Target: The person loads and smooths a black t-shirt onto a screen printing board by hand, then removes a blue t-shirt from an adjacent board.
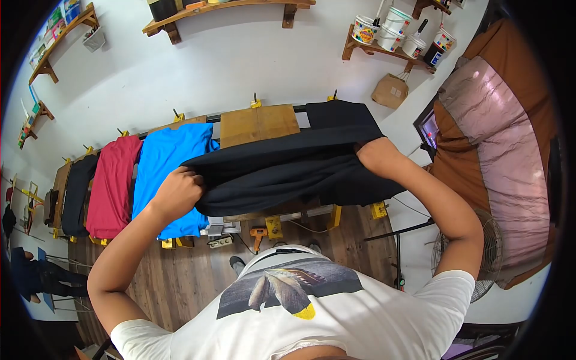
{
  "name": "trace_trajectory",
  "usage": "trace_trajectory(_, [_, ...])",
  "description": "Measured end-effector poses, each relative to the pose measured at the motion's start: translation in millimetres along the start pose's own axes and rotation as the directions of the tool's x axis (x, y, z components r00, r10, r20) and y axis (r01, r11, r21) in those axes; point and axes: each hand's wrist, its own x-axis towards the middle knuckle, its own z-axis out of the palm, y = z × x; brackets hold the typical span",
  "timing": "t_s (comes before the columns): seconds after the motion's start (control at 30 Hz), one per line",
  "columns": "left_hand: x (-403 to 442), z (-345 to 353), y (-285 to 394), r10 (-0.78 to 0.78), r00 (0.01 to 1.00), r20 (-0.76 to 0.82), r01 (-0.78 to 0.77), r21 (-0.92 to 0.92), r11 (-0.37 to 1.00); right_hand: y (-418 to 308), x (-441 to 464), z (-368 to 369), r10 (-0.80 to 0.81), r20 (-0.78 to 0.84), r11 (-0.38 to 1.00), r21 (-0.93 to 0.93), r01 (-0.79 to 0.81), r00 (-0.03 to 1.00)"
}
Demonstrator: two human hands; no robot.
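A black T-shirt (276, 171) is stretched sideways between my two hands, its opening spread wide and its folds sagging in the middle. My left hand (181, 193) is closed around its left end, beside a blue T-shirt (168, 171). At the other end, my right hand (378, 157) grips the cloth, with its fingers mostly hidden inside the fabric. Behind the held shirt shows a bare wooden board (258, 125). To the right of it, black cloth (342, 114) covers another board and is partly hidden by the held shirt.
A red T-shirt (113, 186) and a dark one (79, 195) lie on boards to the left. Below the row hangs an orange heat gun (258, 237). A fan (468, 252) stands at right. Tubs (390, 39) sit on a wall shelf. Another person (45, 273) is at far left.
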Motion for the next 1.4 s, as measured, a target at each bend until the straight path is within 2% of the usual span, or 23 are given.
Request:
trace_trajectory(0.13, [-2,6,-13,-0.014,0.999,0.047,0.012,0.057,0.998,-19,-2,-17,0.016,0.006,0.999,0.049,-0.016,1.000])
trace_trajectory(0.27, [-12,30,-30,-0.016,0.999,-0.035,0.017,0.026,1.000,-32,-5,-24,-0.052,0.009,0.989,0.142,0.050,0.999])
trace_trajectory(0.33, [-18,36,-34,0.029,0.991,-0.130,-0.025,0.032,0.999,-42,-3,-34,-0.125,0.077,0.957,0.274,0.100,0.989])
trace_trajectory(0.37, [-20,39,-34,0.030,0.991,-0.130,-0.025,0.036,0.999,-44,-5,-28,-0.152,0.017,0.947,0.288,0.140,0.988])
trace_trajectory(0.47, [-24,42,-32,-0.038,0.993,-0.108,0.041,0.022,0.999,-49,-4,-23,-0.152,-0.010,0.964,0.218,0.150,0.988])
trace_trajectory(0.5, [-22,40,-28,-0.071,0.996,-0.057,0.073,0.034,0.997,-47,-2,-24,-0.152,-0.012,0.964,0.220,0.151,0.988])
trace_trajectory(0.57, [-18,36,-18,-0.103,0.995,-0.004,0.103,0.045,0.994,-40,3,-29,-0.102,0.072,0.983,0.163,0.090,0.992])
trace_trajectory(0.67, [-11,28,5,-0.064,0.997,0.038,0.062,0.055,0.997,-22,6,-17,-0.028,0.096,0.998,0.060,0.022,0.995])
trace_trajectory(0.73, [-8,20,29,0.052,0.998,-0.033,-0.053,-0.016,0.998,-7,8,-12,-0.003,0.110,0.999,0.052,-0.003,0.994])
trace_trajectory(0.8, [-2,6,62,0.158,0.987,0.041,-0.157,-0.018,0.987,7,9,-9,0.089,0.101,0.996,0.014,-0.091,0.991])
trace_trajectory(0.87, [0,-1,92,0.276,0.961,0.029,-0.275,-0.039,0.961,25,11,-3,0.066,0.055,0.997,0.033,-0.068,0.996])
trace_trajectory(0.93, [3,6,118,0.317,0.948,0.017,-0.317,-0.013,0.948,46,14,12,-0.021,0.041,1.000,0.009,0.021,0.999])
trace_trajectory(1.0, [12,12,138,0.357,0.934,0.009,-0.357,0.008,0.934,57,16,12,-0.021,0.026,1.000,0.018,0.021,0.999])
trace_trajectory(1.07, [23,16,150,0.435,0.899,0.057,-0.438,0.078,0.895,60,20,-1,0.169,0.224,0.982,0.045,-0.183,0.960])
trace_trajectory(1.1, [29,19,154,0.442,0.893,0.080,-0.448,0.084,0.890,64,18,5,0.207,0.066,0.943,0.254,-0.217,0.976])
trace_trajectory(1.13, [32,25,153,0.446,0.891,0.080,-0.452,0.087,0.888,68,19,11,0.212,0.066,0.941,0.254,-0.222,0.975])
trace_trajectory(1.2, [39,46,151,0.343,0.923,0.176,-0.351,0.018,0.936,72,24,16,0.315,0.210,0.896,0.257,-0.363,0.926])
trace_trajectory(1.23, [41,63,141,0.285,0.936,0.205,-0.295,0.022,0.955,65,23,5,0.317,0.209,0.895,0.256,-0.365,0.925])
trace_trajectory(1.3, [39,92,114,0.123,0.973,0.193,-0.138,0.068,0.988,36,18,-25,0.120,-0.104,0.967,0.236,-0.092,0.987])
trace_trajectory(1.4, [30,125,66,-0.101,0.976,0.191,0.068,0.172,0.983,-2,12,-26,0.045,-0.039,0.980,0.195,-0.037,0.998])
